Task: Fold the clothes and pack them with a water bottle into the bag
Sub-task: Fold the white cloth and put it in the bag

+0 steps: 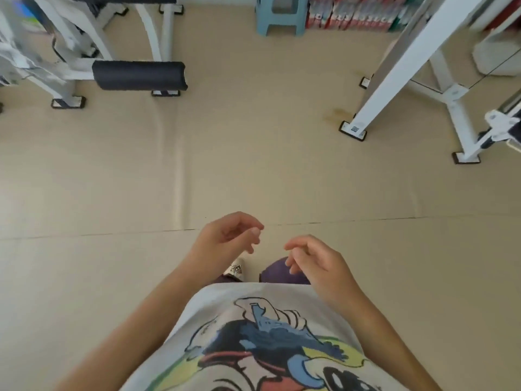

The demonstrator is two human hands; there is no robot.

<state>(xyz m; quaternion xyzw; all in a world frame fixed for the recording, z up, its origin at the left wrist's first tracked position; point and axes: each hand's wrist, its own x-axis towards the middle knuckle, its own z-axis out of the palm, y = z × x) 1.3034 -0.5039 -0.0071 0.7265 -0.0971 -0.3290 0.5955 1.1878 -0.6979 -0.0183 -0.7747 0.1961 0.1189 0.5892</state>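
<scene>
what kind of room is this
Probably a home gym or workout room: a white exercise machine with a black foam roller pad, a white steel frame, and beige floor mats.

Open floor bounded by equipment at its far corners.
The beige floor lies bare through the middle; a padded bench frame blocks the far left corner, white machine legs the far right, a blue stool the far edge.

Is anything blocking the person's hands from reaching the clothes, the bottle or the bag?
Cannot tell: no clothes to fold, bottle or bag appear in this view. The left hand and right hand hang loosely curled and hold nothing, above the beige floor.
</scene>
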